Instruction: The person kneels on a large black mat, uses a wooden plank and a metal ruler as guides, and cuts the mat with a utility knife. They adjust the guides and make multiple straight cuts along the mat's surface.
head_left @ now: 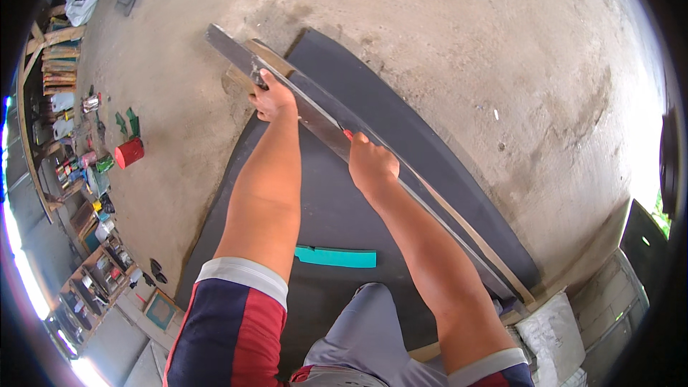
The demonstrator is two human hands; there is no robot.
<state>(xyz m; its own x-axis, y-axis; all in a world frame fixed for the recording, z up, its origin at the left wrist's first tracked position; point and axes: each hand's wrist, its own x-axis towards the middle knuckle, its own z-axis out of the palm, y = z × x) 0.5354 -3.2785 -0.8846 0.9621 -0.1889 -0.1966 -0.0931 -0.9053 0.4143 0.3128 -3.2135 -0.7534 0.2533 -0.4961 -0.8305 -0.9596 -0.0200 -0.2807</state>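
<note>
A long metal straightedge (233, 46) lies aslant across a dark grey sheet (326, 179), from far left to near right. My left hand (275, 99) is closed over its far end, thumb on top and fingers around the edge. In my closed right hand (374, 162) is a slim red-handled tool (348, 134), apparently a knife, its tip against the straightedge's middle. Most of its handle is hidden in my fist. Along the straightedge's far side runs a wooden strip (269, 54). Nearer my knee, a teal strip (337, 256) rests on the sheet.
Bare concrete floor (459, 21) surrounds the sheet. On the left lie a red bucket (130, 153), a pair of dark sandals (158, 271) and shelving (93, 290) crowded with small items. A white sack (552, 337) sits at the near right, by a block wall.
</note>
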